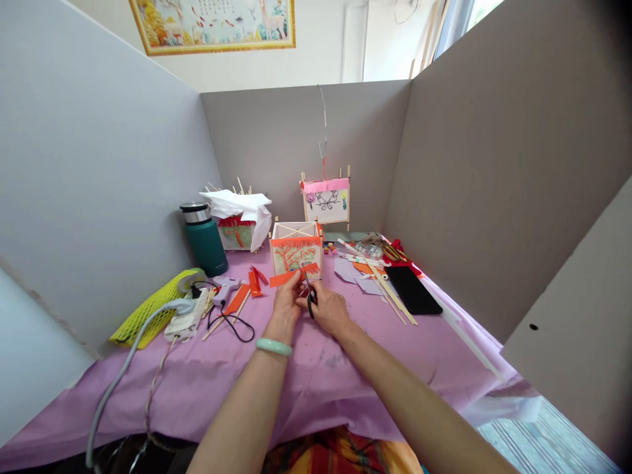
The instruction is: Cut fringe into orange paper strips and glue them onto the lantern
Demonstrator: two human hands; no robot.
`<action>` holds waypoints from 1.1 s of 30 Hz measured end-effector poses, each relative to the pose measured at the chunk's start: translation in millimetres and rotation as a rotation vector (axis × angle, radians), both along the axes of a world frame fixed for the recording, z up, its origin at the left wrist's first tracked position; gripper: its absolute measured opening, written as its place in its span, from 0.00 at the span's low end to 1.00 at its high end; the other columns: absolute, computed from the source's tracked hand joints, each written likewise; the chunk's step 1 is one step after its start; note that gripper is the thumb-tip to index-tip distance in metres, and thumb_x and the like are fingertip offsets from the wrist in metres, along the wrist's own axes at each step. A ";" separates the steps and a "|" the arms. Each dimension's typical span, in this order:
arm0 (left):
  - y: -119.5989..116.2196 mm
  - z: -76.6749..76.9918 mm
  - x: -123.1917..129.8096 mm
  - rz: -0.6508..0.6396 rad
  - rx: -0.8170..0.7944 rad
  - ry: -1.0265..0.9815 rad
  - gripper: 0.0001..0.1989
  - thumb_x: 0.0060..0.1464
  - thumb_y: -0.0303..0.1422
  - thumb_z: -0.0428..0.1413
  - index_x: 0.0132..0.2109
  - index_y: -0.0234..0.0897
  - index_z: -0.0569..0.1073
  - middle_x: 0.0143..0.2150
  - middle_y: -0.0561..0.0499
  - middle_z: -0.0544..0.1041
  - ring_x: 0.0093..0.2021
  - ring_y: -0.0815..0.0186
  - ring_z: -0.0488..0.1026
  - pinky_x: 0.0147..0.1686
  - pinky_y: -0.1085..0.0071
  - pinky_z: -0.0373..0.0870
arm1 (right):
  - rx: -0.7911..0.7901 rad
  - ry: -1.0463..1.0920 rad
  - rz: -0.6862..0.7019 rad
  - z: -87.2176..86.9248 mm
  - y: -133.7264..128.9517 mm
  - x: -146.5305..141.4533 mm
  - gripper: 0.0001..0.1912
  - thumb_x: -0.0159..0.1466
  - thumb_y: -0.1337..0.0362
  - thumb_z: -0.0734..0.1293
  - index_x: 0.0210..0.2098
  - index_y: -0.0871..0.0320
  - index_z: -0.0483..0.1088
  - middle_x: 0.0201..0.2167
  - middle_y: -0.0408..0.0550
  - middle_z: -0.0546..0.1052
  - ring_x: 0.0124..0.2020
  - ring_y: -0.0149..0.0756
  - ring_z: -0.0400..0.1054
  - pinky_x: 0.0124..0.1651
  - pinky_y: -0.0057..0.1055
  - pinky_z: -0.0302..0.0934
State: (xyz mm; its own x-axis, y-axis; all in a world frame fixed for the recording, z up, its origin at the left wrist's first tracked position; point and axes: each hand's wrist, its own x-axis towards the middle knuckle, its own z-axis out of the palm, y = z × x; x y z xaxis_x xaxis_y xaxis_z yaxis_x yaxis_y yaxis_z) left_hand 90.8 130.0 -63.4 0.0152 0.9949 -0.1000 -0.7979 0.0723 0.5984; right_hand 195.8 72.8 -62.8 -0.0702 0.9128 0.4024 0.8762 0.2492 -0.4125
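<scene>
My left hand (287,304), with a pale green bangle (274,346) on its wrist, pinches a strip of orange paper (282,279). Closed around the black handles of a pair of scissors (311,297), my right hand (330,308) holds the blades at the strip, whose right part looks cut into a fringe. Just behind both hands stands a box-shaped paper lantern (297,253) with a wooden stick frame, an orange fringe along its top edge and a painted tree. Whether the blades are parted is too small to tell.
A teal bottle (205,243), glue gun (226,289) and power strip (186,317) with cables stand left. Right lie a black phone (413,290), wooden sticks (388,293) and paper scraps (356,275). Another lantern (326,203) hangs at the back. Grey partitions (306,131) enclose the purple-covered table (375,349).
</scene>
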 end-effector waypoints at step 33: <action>-0.7 1.1 -0.7 0.022 -0.013 0.010 0.11 0.38 0.28 0.68 0.31 0.34 0.74 0.24 0.55 0.73 0.19 0.76 0.63 0.23 0.76 0.63 | -0.025 -0.055 -0.035 0.6 1.9 -1.8 0.18 0.67 0.49 0.60 0.48 0.55 0.67 0.40 0.49 0.80 0.39 0.39 0.74 0.35 0.28 0.55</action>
State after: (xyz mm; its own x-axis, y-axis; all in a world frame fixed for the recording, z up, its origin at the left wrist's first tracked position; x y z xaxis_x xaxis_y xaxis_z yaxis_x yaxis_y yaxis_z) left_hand 90.0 129.3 -62.3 -0.0079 0.9935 -0.1134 -0.7937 0.0628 0.6051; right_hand 194.0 74.7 -62.2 -0.0593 0.9247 0.3760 0.9057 0.2082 -0.3693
